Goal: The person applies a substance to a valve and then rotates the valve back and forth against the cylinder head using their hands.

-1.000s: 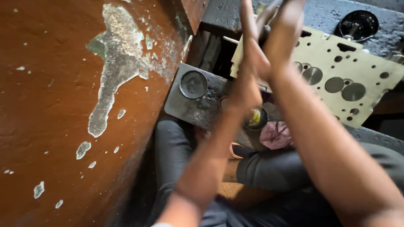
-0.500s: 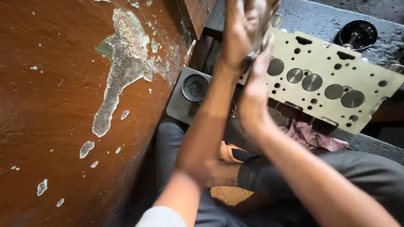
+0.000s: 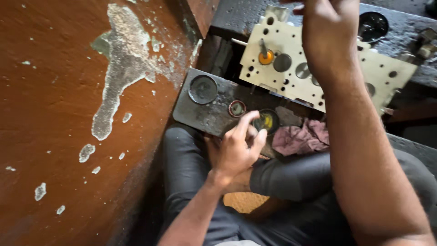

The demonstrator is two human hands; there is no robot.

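Two bare hands are at work over a pale cylinder head lying on the dark desk at the far side. His left hand reaches with loosely curled, open fingers toward a small tin of yellow paste on a grimy metal block, holding nothing. His right hand hovers over the head; whether its grip is closed I cannot tell. One valve with an orange-tipped tool sits in a port at the left end. Several ports look seated, so the job seems partway done.
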